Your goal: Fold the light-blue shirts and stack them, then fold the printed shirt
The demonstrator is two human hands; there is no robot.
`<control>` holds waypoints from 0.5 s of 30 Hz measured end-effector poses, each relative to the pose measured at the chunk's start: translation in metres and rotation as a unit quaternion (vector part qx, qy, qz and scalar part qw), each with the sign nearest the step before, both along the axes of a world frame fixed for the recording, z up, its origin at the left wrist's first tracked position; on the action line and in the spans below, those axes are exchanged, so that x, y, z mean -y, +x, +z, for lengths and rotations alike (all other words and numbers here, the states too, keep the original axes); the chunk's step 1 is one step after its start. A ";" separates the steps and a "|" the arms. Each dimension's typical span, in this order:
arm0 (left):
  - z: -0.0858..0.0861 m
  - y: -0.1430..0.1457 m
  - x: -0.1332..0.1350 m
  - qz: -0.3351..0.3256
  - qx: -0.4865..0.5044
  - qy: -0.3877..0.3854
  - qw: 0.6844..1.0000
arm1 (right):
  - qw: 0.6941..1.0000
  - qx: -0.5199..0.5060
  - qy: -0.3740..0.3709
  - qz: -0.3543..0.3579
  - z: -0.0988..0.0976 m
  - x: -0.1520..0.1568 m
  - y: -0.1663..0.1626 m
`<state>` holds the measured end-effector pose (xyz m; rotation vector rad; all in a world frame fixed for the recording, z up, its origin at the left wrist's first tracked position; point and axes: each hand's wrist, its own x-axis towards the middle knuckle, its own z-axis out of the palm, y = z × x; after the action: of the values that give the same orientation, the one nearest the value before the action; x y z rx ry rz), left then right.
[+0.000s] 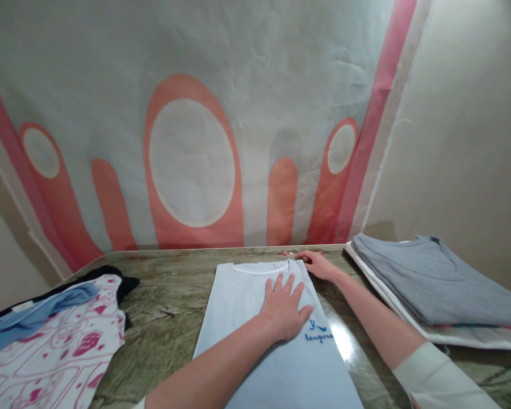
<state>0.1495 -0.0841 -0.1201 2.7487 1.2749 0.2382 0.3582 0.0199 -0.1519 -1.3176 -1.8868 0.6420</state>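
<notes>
A pale blue T-shirt point(289, 375), neatly folded with its round collar point(262, 271) uppermost, lay at the lower centre of the frame on the table point(166, 324). Blue script point(318, 338), only partly legible, sat below a small blue figure point(318, 326). The left hand point(284, 312) lay flat on it, fingers spread; the right hand point(317, 265) curled by its upper-right corner, whether pinching I couldn't tell.

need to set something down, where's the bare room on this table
The clearest bare patch of marbled brown-green tabletop lies between the pink-printed white cloth and the folded pale-blue T-shirt. Another lies between this shirt and the grey-topped clothes stack, but the right arm crosses it. Crowded: both sides, under clothes.
</notes>
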 end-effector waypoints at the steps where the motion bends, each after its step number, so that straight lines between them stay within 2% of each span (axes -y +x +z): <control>1: 0.001 -0.001 0.002 -0.003 0.002 -0.002 1.000 | 1.000 0.008 -0.002 0.006 0.001 0.001 -0.001; 5: 0.003 -0.003 0.010 -0.015 0.004 -0.013 1.000 | 0.999 0.033 -0.011 0.017 0.001 0.002 -0.001; 11: 0.004 -0.004 0.011 -0.020 0.014 -0.005 1.000 | 0.995 0.063 0.024 -0.069 0.007 -0.002 -0.001; 15: 0.004 -0.006 0.010 -0.024 0.023 -0.005 0.999 | 0.994 0.090 0.012 -0.061 0.014 0.001 -0.004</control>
<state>0.1438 -0.0943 -0.1161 2.7444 1.1935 0.2877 0.3539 0.0186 -0.1375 -1.5039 -1.9319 0.4487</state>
